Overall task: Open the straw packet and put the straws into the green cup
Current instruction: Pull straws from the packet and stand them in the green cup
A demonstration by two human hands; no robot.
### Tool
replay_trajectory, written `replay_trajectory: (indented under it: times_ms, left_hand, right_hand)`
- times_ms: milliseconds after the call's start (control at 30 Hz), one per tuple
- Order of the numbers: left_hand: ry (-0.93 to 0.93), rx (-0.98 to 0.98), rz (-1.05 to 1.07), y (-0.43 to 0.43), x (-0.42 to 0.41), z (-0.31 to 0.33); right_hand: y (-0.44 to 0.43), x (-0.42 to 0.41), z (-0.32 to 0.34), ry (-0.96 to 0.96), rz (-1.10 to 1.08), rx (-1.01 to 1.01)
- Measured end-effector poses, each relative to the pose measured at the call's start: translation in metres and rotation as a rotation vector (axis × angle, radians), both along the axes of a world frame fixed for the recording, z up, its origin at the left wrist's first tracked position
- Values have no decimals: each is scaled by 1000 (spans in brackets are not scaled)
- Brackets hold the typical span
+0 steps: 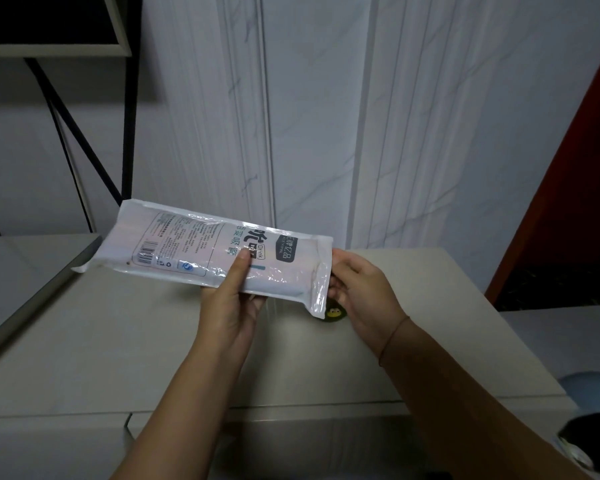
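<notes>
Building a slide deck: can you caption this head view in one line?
Both hands, left hand and right hand, hold a sealed straw packet above the table.

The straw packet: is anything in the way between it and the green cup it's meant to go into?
Only the packet itself. The straw packet is sealed, held above the table by the left hand and right hand. The green cup sits just below its right end, mostly hidden behind it.

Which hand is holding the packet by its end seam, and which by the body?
The right hand pinches the clear end flap of the straw packet. The left hand supports the packet's body from below, thumb on the printed face.
</notes>
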State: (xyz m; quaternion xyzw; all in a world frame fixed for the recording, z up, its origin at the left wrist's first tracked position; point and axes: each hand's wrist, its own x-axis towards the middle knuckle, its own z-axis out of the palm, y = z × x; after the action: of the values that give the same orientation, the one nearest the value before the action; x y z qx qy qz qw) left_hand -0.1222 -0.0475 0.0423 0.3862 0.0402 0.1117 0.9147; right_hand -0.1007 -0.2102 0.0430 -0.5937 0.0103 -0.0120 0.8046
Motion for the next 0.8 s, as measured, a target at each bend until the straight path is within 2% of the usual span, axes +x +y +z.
replay_trajectory:
  times_ms: [133, 300, 400, 567, 800]
  left_hand:
    - [-3, -21, -3, 1, 1, -2]
    - [2, -100, -22, 4, 4, -4]
    - [4, -122, -45, 3, 5, -4]
    - [8, -132, -65, 2, 5, -5]
    - [42, -274, -30, 24, 10, -5]
  right_hand:
    - [-1, -2, 1, -82, -73, -70]
    - [0, -8, 5, -230, -31, -216]
    - [0, -8, 7, -269, -76, -246]
    - [-4, -4, 5, -269, -102, -227]
    - [-26, 5, 12, -159, 76, -98]
